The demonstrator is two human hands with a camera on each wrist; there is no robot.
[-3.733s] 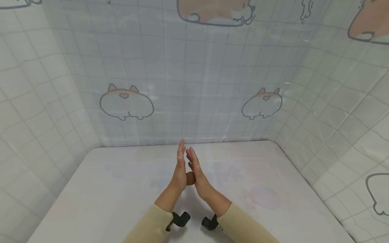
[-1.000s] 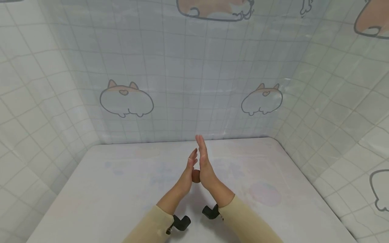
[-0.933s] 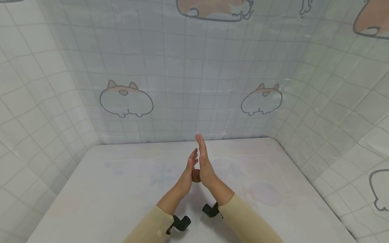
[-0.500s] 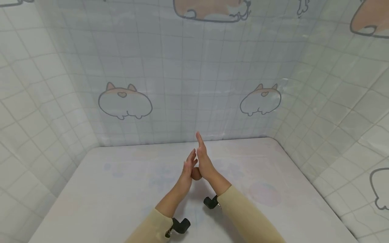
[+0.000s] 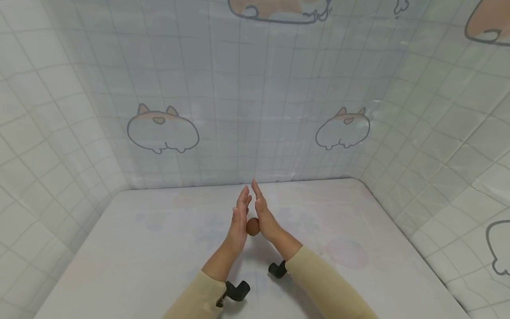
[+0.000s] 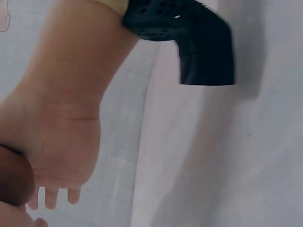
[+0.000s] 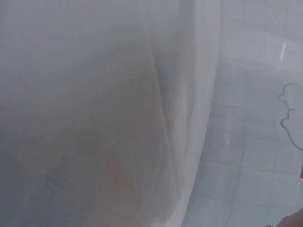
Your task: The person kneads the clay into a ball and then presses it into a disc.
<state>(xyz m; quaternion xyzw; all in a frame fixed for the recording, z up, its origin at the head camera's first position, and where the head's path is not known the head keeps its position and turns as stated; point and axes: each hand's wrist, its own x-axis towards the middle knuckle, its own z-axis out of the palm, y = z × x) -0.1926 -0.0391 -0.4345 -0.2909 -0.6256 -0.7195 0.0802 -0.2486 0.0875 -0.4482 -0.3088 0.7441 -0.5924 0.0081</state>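
Between my two palms sits a small brown ball [image 5: 253,227], smooth and round, held above the table. My left hand [image 5: 239,223] presses it from one side with fingers straight and pointing forward. From the other side my right hand [image 5: 268,221] meets it, its fingers also extended. The left wrist view has the ball [image 6: 14,177] at its left edge, against the palm of the left hand [image 6: 61,146]. Only a bit of the right hand [image 7: 291,221] shows in the lower corner of the right wrist view.
A white table [image 5: 159,266] with faint pastel prints lies under the hands. Grid-patterned curtains with dog drawings [image 5: 163,130] surround it at the back and sides. Black wrist cameras [image 5: 238,291] stick out from both beige sleeves [image 5: 197,297].
The palms have slid back and forth against each other around the ball. Since half a second ago, the left hand has moved forward and both hands slightly left, ball included.
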